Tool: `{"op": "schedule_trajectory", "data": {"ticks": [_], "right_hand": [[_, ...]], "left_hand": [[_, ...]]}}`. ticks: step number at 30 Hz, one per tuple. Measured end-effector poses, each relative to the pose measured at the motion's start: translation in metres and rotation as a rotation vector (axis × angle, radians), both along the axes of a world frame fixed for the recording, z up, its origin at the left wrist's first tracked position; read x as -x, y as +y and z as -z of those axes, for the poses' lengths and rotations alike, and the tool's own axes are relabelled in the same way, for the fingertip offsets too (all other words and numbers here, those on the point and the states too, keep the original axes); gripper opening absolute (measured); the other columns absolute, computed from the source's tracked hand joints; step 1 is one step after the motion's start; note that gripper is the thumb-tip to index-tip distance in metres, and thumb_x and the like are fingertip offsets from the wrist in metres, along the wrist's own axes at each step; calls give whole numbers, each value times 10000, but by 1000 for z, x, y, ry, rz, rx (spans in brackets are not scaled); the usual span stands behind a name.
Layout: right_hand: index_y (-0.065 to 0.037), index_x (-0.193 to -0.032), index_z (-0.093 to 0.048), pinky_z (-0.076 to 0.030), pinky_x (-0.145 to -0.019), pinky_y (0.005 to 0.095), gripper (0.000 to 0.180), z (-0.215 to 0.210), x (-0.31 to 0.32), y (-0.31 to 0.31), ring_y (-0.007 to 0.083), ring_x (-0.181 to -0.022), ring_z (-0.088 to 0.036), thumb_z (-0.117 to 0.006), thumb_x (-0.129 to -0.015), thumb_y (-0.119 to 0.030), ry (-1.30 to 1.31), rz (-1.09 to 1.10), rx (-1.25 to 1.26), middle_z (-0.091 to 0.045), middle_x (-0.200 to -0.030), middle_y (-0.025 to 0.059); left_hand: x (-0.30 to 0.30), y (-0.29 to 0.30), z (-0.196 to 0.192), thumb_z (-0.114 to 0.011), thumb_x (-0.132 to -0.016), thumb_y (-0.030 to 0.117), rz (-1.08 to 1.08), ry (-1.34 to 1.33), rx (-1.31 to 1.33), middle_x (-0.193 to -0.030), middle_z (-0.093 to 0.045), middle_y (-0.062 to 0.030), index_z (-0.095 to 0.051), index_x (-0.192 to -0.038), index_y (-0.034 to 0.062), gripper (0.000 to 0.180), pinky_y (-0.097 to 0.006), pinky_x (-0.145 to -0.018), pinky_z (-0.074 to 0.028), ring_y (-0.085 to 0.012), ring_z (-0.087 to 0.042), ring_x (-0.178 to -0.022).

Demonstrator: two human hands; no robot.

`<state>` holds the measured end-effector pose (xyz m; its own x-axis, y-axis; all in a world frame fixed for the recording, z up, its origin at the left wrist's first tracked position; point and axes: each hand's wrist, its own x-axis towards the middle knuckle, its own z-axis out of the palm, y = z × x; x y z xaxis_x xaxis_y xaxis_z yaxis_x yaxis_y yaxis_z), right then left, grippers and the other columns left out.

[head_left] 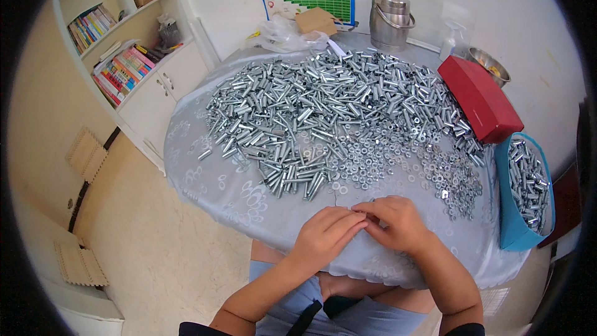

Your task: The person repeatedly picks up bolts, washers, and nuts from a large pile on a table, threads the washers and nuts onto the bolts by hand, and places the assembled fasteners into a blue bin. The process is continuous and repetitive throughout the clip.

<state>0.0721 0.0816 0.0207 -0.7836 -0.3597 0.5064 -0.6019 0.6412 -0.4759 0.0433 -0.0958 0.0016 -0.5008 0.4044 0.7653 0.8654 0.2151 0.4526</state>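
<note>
My left hand (324,234) and my right hand (396,223) meet fingertip to fingertip at the near edge of a round table (205,180) with a pale patterned cloth. The fingers of both hands pinch together around something small that they hide. Just beyond them lies a spread of small metal washers and nuts (379,162). Farther back sits a large heap of silver metal sleeves and bolts (311,106).
A blue box (507,211) with several metal parts stands at the right table edge, a red box (480,98) behind it. At the back are a steel canister (390,20), a steel bowl (490,64), a spray bottle (449,42) and a plastic bag (283,36). A bookshelf (124,56) stands left.
</note>
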Motion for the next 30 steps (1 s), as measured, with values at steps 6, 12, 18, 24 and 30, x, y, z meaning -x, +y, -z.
{"op": "schedule_trajectory", "data": {"ticks": [6,12,18,24,30], "right_hand": [[-85,-952,-602,-453,-623,361,242,-1,0,-2,246,-673,-604,-644,-714,-72,12,12,12,-627,-758,69],[-76,-946,-603,-453,-640,363,201,0,2,4,263,-684,-602,-630,-746,-80,-7,208,58,-632,-779,79],[-56,-942,-625,-457,-649,337,173,-1,3,0,262,-711,-601,-618,-769,-49,-12,202,92,-632,-795,94],[-70,-952,-617,-459,-670,363,164,-3,2,6,274,-739,-610,-599,-789,-83,-47,245,141,-637,-841,102],[-70,-933,-615,-465,-662,362,134,-3,3,6,263,-742,-616,-594,-804,-94,2,164,94,-647,-858,93]], "left_hand": [[-3,-4,1,-737,-674,118,-66,70,64,-816,-649,-72,-661,-899,36,251,-314,-602,-494,-223,-621,-693],[38,-50,-6,-664,-763,131,-351,-49,124,-841,-650,-86,-653,-966,69,212,-316,-640,-476,-238,-609,-722],[115,-101,-14,-623,-806,151,-448,-83,154,-842,-657,-93,-662,-912,64,142,-353,-684,-471,-259,-615,-751],[141,-66,-44,-650,-768,309,-519,-376,591,-731,-649,-96,-664,-800,63,248,-356,-637,-467,-248,-619,-709],[159,-55,-30,-678,-706,432,-559,-300,800,-787,-584,-98,-625,-691,75,362,-375,-649,-469,-278,-592,-744]]}}
